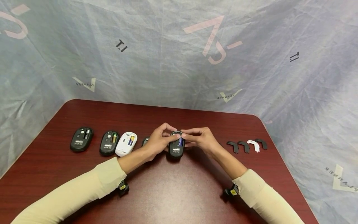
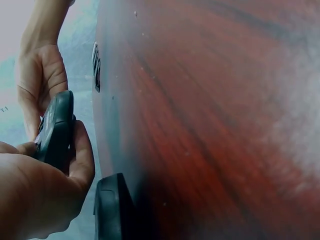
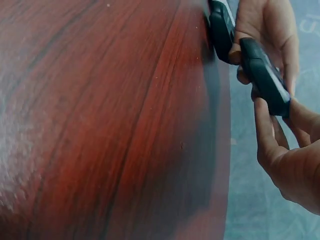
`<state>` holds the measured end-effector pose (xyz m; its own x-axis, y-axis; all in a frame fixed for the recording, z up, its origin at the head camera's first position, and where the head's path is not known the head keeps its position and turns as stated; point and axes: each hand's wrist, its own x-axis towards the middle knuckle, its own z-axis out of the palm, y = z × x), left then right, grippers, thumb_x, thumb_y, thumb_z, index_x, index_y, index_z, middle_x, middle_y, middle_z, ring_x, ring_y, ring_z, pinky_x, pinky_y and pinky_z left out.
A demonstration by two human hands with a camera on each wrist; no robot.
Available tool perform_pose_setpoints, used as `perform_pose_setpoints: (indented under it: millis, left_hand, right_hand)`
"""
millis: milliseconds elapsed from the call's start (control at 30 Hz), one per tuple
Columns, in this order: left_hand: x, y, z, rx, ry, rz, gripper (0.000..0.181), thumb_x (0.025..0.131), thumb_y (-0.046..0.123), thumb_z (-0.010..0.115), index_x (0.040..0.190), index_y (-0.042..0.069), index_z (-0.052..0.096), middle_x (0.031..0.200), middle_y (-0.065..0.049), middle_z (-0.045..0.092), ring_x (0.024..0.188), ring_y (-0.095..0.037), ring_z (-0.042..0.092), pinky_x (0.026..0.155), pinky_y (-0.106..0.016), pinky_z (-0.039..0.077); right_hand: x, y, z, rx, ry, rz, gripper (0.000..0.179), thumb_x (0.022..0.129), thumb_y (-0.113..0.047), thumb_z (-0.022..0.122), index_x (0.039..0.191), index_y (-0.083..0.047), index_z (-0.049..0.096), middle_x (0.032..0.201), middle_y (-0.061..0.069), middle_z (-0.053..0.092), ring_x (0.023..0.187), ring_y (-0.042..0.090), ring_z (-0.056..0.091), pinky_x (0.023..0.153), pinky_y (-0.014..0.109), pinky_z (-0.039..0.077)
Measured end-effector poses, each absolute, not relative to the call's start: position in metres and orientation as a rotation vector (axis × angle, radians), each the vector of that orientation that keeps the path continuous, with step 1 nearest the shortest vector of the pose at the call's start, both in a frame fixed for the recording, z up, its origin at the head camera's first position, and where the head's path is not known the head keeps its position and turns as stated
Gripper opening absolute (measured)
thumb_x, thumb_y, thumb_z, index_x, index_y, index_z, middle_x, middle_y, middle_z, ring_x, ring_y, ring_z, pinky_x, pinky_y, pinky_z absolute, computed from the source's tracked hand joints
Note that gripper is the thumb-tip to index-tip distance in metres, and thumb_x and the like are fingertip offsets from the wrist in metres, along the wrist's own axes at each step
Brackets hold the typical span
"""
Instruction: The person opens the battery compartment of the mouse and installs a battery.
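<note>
Both hands hold a black computer mouse [image 1: 175,153] underside up, above the middle of the table. A blue battery [image 1: 181,142] lies in its uncovered compartment. My left hand [image 1: 158,140] grips the mouse's left side, its thumb on the upper part of the underside. From the other side my right hand [image 1: 202,139] pinches it, thumb beside the battery. In the left wrist view the mouse [image 2: 57,132] is seen edge-on, raised off the table. The right wrist view shows its dark side [image 3: 261,75] between the fingers of both hands.
Left of the hands lie two black mice [image 1: 79,143] and a white mouse [image 1: 123,149], undersides up with batteries showing. Another black mouse [image 1: 145,141] is mostly hidden behind my left hand. Several curved battery covers, among them a white one [image 1: 254,145], stand in a row at right.
</note>
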<state>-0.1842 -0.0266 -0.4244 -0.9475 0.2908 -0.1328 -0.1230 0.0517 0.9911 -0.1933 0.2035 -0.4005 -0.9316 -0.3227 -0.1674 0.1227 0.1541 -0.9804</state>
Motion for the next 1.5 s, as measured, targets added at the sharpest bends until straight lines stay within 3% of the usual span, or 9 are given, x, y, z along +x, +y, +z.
perform_pose_setpoints:
  millis: [233,467,700,833,967,1067,1300,1500]
  left_hand:
    - [-0.183,-0.025,-0.419,0.186,2.200,1.861,0.028,0.106,0.017,0.081,0.125,0.007,0.063,0.104,-0.016,0.077,0.077,-0.016,0.073,0.059,-0.033,0.064]
    - [-0.188,-0.030,-0.414,0.249,2.264,1.759,0.027,0.107,0.021,0.080,0.127,0.008,0.066,0.103,-0.014,0.081,0.079,-0.017,0.072,0.062,-0.030,0.059]
    - [-0.204,-0.037,-0.411,0.426,2.514,1.429,0.021,0.104,0.024,0.084,0.118,0.011,0.077,0.110,-0.006,0.082,0.100,-0.018,0.074,0.090,-0.036,0.060]
    - [-0.211,-0.035,-0.412,0.477,2.563,1.280,0.020,0.106,0.025,0.082,0.119,0.011,0.079,0.108,-0.004,0.084,0.102,-0.018,0.075,0.098,-0.042,0.060]
    - [-0.217,-0.034,-0.412,0.521,2.580,1.179,0.020,0.106,0.028,0.081,0.119,0.012,0.080,0.108,-0.003,0.085,0.108,-0.022,0.075,0.117,-0.053,0.048]
    - [-0.220,-0.035,-0.412,0.536,2.571,1.141,0.019,0.106,0.030,0.081,0.117,0.014,0.081,0.107,-0.001,0.085,0.109,-0.023,0.074,0.123,-0.061,0.038]
    - [-0.224,-0.038,-0.421,0.549,2.567,1.099,0.019,0.106,0.035,0.082,0.114,0.018,0.082,0.105,0.002,0.084,0.106,-0.021,0.073,0.112,-0.054,0.048]
    - [-0.222,-0.035,-0.415,0.519,2.552,1.089,0.020,0.108,0.033,0.080,0.117,0.016,0.082,0.112,0.000,0.085,0.110,-0.020,0.076,0.112,-0.053,0.053]
  right_hand:
    - [-0.189,0.194,-0.399,-0.307,2.276,-1.757,0.028,0.105,-0.007,0.079,0.131,0.003,0.082,0.124,0.025,0.083,0.085,0.016,0.084,0.086,0.044,0.073]
    - [-0.188,0.190,-0.400,-0.317,2.404,-1.677,0.025,0.105,-0.011,0.080,0.128,-0.001,0.084,0.115,0.022,0.085,0.083,0.021,0.085,0.087,0.054,0.072]
    - [-0.194,0.192,-0.408,-0.301,2.395,-1.604,0.022,0.105,-0.009,0.079,0.126,0.000,0.083,0.110,0.020,0.085,0.089,0.022,0.085,0.088,0.050,0.073]
    - [-0.198,0.190,-0.413,-0.246,2.391,-1.554,0.022,0.107,-0.010,0.078,0.125,0.000,0.083,0.111,0.021,0.084,0.089,0.022,0.084,0.085,0.046,0.073]
    - [-0.201,0.189,-0.415,-0.187,2.399,-1.512,0.020,0.107,-0.011,0.079,0.124,-0.002,0.084,0.111,0.019,0.085,0.087,0.018,0.082,0.082,0.042,0.073]
    - [-0.203,0.189,-0.416,-0.170,2.401,-1.491,0.019,0.106,-0.011,0.080,0.122,-0.002,0.085,0.109,0.018,0.086,0.085,0.016,0.080,0.080,0.040,0.073]
    - [-0.205,0.189,-0.419,-0.184,2.374,-1.458,0.021,0.108,-0.010,0.077,0.124,0.001,0.084,0.112,0.020,0.085,0.087,0.017,0.080,0.081,0.041,0.073]
    - [-0.207,0.190,-0.420,-0.199,2.365,-1.440,0.021,0.109,-0.010,0.076,0.124,0.003,0.083,0.114,0.021,0.084,0.088,0.017,0.079,0.082,0.041,0.073]
